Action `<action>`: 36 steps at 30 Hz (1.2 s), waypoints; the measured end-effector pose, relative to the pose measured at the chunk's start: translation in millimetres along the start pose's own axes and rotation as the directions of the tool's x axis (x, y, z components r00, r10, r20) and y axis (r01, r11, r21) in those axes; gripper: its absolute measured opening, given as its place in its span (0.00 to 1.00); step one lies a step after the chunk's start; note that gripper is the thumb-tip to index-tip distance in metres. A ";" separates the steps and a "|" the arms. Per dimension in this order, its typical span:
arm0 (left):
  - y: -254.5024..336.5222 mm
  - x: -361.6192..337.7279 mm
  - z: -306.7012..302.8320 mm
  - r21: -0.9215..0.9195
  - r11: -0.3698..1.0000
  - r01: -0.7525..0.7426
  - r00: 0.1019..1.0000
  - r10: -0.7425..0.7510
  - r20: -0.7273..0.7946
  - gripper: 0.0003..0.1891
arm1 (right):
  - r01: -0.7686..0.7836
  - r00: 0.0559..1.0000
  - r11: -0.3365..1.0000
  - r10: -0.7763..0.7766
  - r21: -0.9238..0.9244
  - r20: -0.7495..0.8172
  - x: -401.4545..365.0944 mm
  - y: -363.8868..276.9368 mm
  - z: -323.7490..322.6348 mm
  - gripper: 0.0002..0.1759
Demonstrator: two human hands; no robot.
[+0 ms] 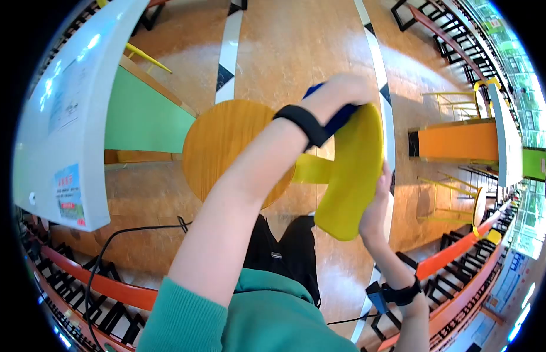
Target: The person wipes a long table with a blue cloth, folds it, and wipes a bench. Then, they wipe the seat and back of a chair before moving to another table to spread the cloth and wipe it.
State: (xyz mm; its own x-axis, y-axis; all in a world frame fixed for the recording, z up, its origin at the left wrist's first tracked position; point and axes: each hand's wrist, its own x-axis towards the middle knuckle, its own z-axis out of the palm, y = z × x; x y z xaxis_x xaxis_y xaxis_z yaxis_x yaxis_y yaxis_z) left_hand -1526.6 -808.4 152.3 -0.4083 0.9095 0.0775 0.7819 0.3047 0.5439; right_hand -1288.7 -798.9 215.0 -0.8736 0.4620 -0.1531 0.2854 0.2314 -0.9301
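Observation:
A chair with a round wood-grain seat [226,146] and a curved yellow backrest [352,188] stands right in front of me. My left arm reaches across over the seat. At the far end of the backrest, my left hand [347,91] is closed on a dark blue cloth [340,120], which lies against the yellow surface; its fingers are partly hidden and slightly blurred. Against the outer right edge of the backrest, my right hand [375,208] grips it, with some fingers out of sight behind. Both wrists carry black bands.
On the left a white table [88,146] with a green support [144,117] stands close to the seat. A black cable [117,234] runs near the floor. Another white table [507,135] with an orange support and yellow stools [452,199] is at right. Red benches [103,284] lie behind.

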 end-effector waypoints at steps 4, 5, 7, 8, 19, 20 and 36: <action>-35.8 -70.7 62.3 -0.654 0.295 0.697 0.706 -0.444 0.552 0.15 | -0.054 0.993 0.985 0.035 0.164 0.116 -1.2 -6.1 -6.1 0.30; -34.4 -95.1 76.7 -0.623 0.252 0.741 0.648 -0.515 0.561 0.15 | -0.098 0.982 0.975 0.063 0.200 0.177 -2.5 -2.4 -15.3 0.30; -52.3 -152.8 129.1 -0.674 0.240 0.699 0.678 -0.522 0.517 0.17 | -0.201 0.924 0.958 0.117 0.203 0.365 -3.5 14.2 -42.2 0.29; -35.5 -177.9 137.4 -0.737 0.235 0.633 0.685 -0.614 0.393 0.16 | -0.218 0.880 0.963 0.124 0.156 0.459 -5.0 29.4 -64.0 0.28; 164.2 -232.8 2.9 -0.822 0.504 0.267 -0.045 -0.845 -0.532 0.14 | 0.287 0.452 0.711 0.490 -0.642 0.745 10.0 200.8 -299.4 0.28; 197.1 -219.9 -27.2 -0.817 0.568 0.102 -0.075 -0.814 -0.576 0.14 | 0.407 0.409 0.660 0.486 -0.631 0.772 32.1 200.3 -309.4 0.28; 238.6 43.7 -33.3 -0.863 0.437 0.251 -0.026 -0.889 -0.458 0.09 | 0.881 0.048 0.451 0.217 -0.144 0.975 303.3 107.6 -159.4 0.22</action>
State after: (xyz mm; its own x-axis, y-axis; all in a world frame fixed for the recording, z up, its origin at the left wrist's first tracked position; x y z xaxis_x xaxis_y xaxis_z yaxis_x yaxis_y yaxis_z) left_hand -1373.6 -705.4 313.3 -0.8997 -0.4242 -0.1027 -0.1673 0.1179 0.9788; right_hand -1460.1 -497.4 121.7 -0.3643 -0.7623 -0.5350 -0.5844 0.6344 -0.5060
